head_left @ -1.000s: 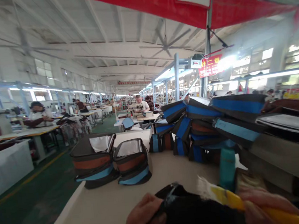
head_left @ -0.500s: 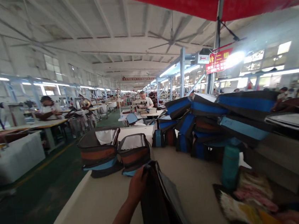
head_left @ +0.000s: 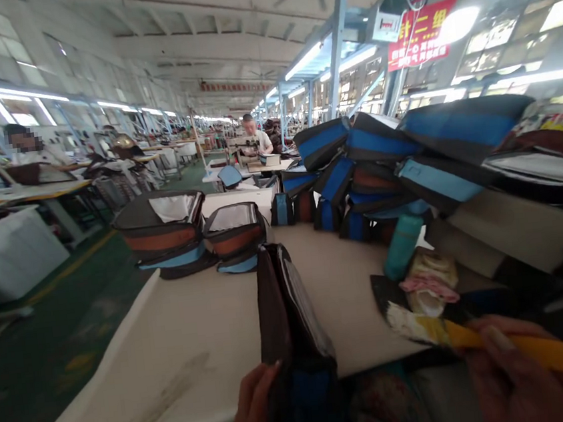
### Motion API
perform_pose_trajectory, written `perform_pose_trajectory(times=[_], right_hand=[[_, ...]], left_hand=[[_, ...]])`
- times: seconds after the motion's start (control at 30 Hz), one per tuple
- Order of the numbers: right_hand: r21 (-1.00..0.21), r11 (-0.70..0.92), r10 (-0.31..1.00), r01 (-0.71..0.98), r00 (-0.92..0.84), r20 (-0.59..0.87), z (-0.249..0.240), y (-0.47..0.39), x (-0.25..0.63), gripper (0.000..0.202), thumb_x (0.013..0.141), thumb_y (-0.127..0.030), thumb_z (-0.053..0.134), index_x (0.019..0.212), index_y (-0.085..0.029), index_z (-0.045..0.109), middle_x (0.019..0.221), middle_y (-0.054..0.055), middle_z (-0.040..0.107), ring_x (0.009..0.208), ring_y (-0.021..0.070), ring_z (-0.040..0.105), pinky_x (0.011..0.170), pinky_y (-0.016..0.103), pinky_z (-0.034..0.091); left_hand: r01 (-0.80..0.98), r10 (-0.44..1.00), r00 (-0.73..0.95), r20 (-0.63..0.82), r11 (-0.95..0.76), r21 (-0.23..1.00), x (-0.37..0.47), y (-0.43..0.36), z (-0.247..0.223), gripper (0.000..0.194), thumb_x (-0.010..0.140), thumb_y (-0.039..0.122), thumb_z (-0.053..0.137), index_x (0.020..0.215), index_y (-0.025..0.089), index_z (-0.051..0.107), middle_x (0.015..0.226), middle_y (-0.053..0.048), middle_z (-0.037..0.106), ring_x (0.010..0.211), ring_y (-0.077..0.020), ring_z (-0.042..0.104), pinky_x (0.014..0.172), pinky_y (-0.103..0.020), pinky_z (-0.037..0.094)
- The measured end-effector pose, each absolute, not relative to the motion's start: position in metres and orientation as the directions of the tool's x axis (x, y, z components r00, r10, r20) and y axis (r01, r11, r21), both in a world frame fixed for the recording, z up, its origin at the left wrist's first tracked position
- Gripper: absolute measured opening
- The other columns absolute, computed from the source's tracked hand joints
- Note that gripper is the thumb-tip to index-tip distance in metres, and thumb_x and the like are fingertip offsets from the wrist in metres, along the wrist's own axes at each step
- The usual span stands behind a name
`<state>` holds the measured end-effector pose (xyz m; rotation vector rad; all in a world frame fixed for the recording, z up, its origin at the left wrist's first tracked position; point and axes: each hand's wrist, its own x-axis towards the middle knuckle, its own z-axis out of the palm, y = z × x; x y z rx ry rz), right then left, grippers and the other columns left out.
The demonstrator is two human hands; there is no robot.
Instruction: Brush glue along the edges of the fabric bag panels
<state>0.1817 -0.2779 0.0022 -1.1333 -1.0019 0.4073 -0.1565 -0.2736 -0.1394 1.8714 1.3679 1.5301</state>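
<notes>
At the bottom of the view, my left hand (head_left: pixel 256 408) is closed on the near end of a dark bag piece (head_left: pixel 274 306) with a grey lining, standing on edge on the table. A blue panel shows low on its near end. Off to the right, my right hand (head_left: pixel 515 374) grips a brush (head_left: pixel 455 335) by its yellow handle. Its whitish bristles point left, beside a crumpled pink and cream cloth (head_left: pixel 432 282). Behind the cloth stands a teal bottle-shaped thing (head_left: pixel 403 246), leaning.
Two bag stacks with brown and light-blue bands (head_left: pixel 163 233) sit at the table's far left. A tall pile of blue and black bags (head_left: pixel 374 137) fills the back right. The pale tabletop (head_left: pixel 175 343) ends at a green floor (head_left: pixel 85 312). A person (head_left: pixel 256 136) sits at a sewing machine ahead.
My left hand has gone from the dark bag piece's far top to its near end. The right hand with the brush has come further into view. The view has tipped downward.
</notes>
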Motion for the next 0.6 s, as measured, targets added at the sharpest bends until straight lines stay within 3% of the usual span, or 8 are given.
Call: perform_pose_trajectory(times=[0.1,0.2,0.33,0.5,0.6], right_hand=[[-0.891,0.425,0.69,0.16,0.58,0.433,0.01,-0.281,0.144,0.02,0.078,-0.043,0.074,0.078,-0.024,0.073,0.065,0.006,0.066,0.052,0.0194,0.059,0.043,0.028,0.052],[-0.887,0.446,0.645,0.118,0.644,0.41,0.018,-0.283,0.12,0.019,0.076,-0.043,0.076,0.076,-0.024,0.072,0.061,0.004,0.062,0.048,0.0169,0.055,0.039,0.025,0.047],[-0.865,0.483,0.619,0.134,0.646,0.446,0.029,-0.285,0.122,0.021,0.077,-0.042,0.076,0.072,-0.022,0.071,0.065,0.003,0.063,0.049,0.0142,0.056,0.041,0.021,0.047],[-0.745,0.592,0.673,0.308,0.319,0.667,0.042,-0.277,0.119,0.012,0.087,-0.03,0.066,0.081,-0.02,0.07,0.069,0.003,0.064,0.055,0.0146,0.058,0.048,0.022,0.049],[-0.701,0.599,0.673,0.388,0.231,0.702,0.041,-0.259,0.101,0.009,0.092,-0.021,0.057,0.088,-0.021,0.065,0.071,-0.001,0.06,0.059,0.0123,0.055,0.053,0.021,0.048]], left_hand=[[0.538,0.881,-0.078,0.467,-0.357,0.763,-0.144,-0.266,-0.124,0.069,0.074,0.06,0.07,0.132,0.024,0.056,0.12,-0.014,0.06,0.107,-0.03,0.062,0.09,-0.039,0.054],[0.515,0.918,0.015,0.395,-0.346,0.784,-0.132,-0.246,-0.096,0.048,0.082,0.044,0.066,0.126,0.024,0.061,0.104,-0.008,0.065,0.093,-0.0234,0.065,0.08,-0.032,0.056],[0.454,0.917,0.079,0.391,-0.382,0.805,-0.111,-0.229,-0.066,0.026,0.088,0.04,0.059,0.103,0.023,0.072,0.087,-0.005,0.066,0.082,-0.0194,0.065,0.075,-0.028,0.056],[0.407,0.897,0.081,0.434,-0.427,0.808,-0.082,-0.221,-0.056,0.038,0.084,0.04,0.064,0.118,0.024,0.069,0.101,-0.006,0.069,0.094,-0.021,0.067,0.083,-0.028,0.056],[0.348,0.891,0.113,0.44,-0.45,0.822,-0.068,-0.219,-0.056,0.033,0.086,0.038,0.063,0.114,0.025,0.071,0.093,-0.004,0.069,0.084,-0.0179,0.067,0.074,-0.024,0.057]])
